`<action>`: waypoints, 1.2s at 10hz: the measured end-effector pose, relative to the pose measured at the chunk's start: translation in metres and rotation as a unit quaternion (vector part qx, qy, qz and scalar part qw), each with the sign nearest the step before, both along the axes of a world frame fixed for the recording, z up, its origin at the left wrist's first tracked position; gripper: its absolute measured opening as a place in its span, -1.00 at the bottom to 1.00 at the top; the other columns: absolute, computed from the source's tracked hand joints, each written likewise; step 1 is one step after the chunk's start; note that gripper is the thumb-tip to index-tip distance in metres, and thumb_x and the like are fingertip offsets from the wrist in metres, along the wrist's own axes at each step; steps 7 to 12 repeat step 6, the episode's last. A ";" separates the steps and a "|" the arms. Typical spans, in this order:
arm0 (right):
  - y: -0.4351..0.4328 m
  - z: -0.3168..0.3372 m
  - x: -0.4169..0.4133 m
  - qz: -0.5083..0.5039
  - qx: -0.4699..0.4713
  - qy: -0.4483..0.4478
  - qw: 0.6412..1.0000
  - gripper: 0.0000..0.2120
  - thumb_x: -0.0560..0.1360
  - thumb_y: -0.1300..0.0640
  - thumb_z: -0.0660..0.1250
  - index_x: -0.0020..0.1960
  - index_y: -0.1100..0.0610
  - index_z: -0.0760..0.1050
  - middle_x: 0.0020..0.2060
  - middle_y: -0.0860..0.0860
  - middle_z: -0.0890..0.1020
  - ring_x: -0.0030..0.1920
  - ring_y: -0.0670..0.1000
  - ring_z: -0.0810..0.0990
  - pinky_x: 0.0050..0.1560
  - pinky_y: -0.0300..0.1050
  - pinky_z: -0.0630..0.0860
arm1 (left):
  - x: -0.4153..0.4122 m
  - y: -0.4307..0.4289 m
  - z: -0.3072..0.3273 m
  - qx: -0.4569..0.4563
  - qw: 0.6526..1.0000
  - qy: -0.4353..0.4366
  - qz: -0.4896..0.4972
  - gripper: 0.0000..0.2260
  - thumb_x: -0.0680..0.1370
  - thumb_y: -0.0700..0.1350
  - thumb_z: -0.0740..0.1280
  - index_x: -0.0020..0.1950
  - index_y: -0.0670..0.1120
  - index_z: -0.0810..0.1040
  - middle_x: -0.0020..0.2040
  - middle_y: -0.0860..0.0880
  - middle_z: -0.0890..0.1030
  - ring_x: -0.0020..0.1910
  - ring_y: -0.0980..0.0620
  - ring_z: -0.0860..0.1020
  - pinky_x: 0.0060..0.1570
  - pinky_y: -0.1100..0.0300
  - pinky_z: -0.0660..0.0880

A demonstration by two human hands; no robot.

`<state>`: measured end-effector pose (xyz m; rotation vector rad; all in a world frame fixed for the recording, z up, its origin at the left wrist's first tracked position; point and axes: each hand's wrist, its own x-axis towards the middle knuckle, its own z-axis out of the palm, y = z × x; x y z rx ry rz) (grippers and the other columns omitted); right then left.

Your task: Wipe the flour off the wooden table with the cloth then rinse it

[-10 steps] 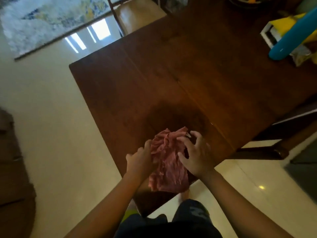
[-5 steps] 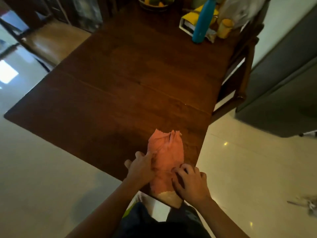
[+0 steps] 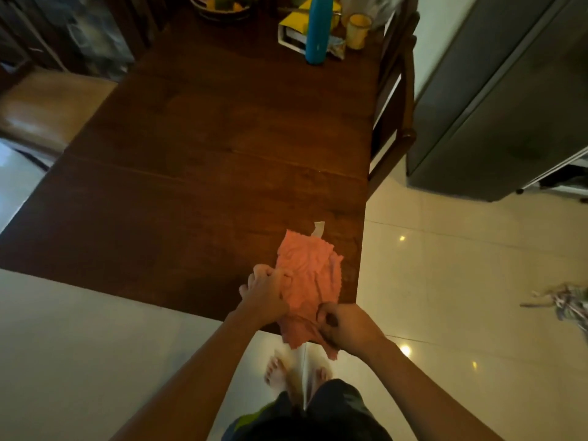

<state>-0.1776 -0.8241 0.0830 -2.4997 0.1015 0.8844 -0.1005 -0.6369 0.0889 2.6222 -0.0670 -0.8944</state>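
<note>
Pink cloth [image 3: 307, 275] held by both hands at the near right corner of the wooden table [image 3: 191, 186].
The left hand [image 3: 265, 294] grips its left edge with curled fingers. The right hand [image 3: 345, 326] pinches the part hanging over the near edge. Open wood stretches far and left. A blue bottle [image 3: 315, 30], yellow cup [image 3: 358, 31] and fruit bowl [image 3: 222, 4] crowd the far end. A chair [image 3: 397, 100] flanks the right edge.

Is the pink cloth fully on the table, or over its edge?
Over it: the cloth hangs past the table at its near end.

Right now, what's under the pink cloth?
The wooden table, at its near corner; the pink cloth hangs partly past the edge. Any flour beneath is hidden.
</note>
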 end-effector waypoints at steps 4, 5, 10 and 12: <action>-0.002 0.000 0.012 0.060 -0.060 -0.109 0.990 -0.53 0.58 -0.26 0.23 0.46 -0.26 0.28 0.53 -0.05 0.25 0.50 0.16 0.25 0.49 0.32 0.16 | -0.025 0.029 -0.002 -0.026 0.996 -0.057 -0.061 -0.45 0.57 0.21 0.28 0.49 0.08 0.24 0.50 -0.10 0.13 0.44 -0.16 0.21 0.41 -0.14 0.16; -0.002 0.003 0.010 0.078 -0.081 -0.082 0.990 -0.46 0.61 -0.19 0.24 0.55 -0.22 0.19 0.58 -0.07 0.19 0.56 0.18 0.15 0.49 0.39 0.07 | -0.026 0.031 0.000 0.015 0.994 -0.059 -0.095 -0.41 0.58 0.24 0.23 0.56 0.11 0.15 0.52 -0.09 0.10 0.45 -0.16 0.20 0.41 -0.13 0.18; 0.002 0.014 0.010 0.055 -0.078 -0.099 0.991 -0.49 0.63 -0.17 0.21 0.55 -0.21 0.20 0.59 -0.06 0.20 0.56 0.19 0.18 0.49 0.40 0.08 | -0.024 0.028 0.009 0.005 0.995 -0.060 -0.078 -0.42 0.60 0.25 0.18 0.57 0.13 0.11 0.49 -0.13 0.16 0.43 -0.19 0.24 0.40 -0.15 0.18; 0.002 0.014 0.010 0.055 -0.078 -0.099 0.991 -0.49 0.63 -0.17 0.21 0.55 -0.21 0.20 0.59 -0.06 0.20 0.56 0.19 0.18 0.49 0.40 0.08 | -0.024 0.028 0.009 0.005 0.995 -0.060 -0.078 -0.42 0.60 0.25 0.18 0.57 0.13 0.11 0.49 -0.13 0.16 0.43 -0.19 0.24 0.40 -0.15 0.18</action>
